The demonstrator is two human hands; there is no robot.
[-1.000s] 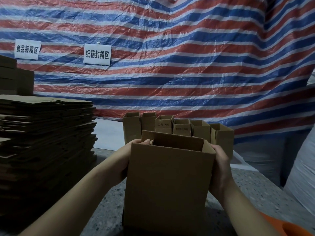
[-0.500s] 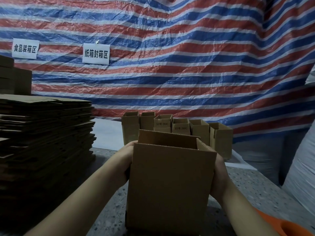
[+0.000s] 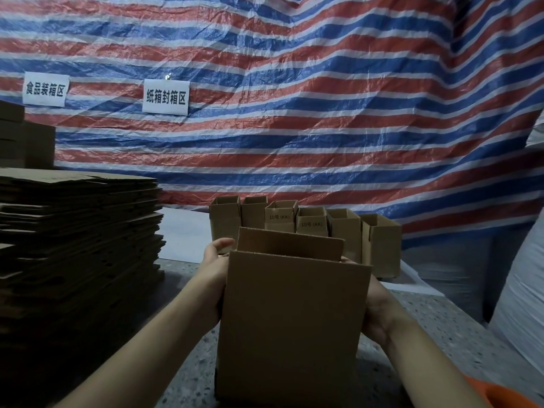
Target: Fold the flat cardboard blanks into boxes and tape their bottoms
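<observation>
two hands: left hand [image 3: 216,278] and right hand [image 3: 379,307] clasp the box's sides, fingers wrapped around it
flat blanks [image 3: 76,231]: tall stack at the counter's left edge
box [image 3: 291,319]: upright on the counter [image 3: 441,328], near edge, flaps open
finished boxes [image 3: 306,225]: row at the back edge
</observation>
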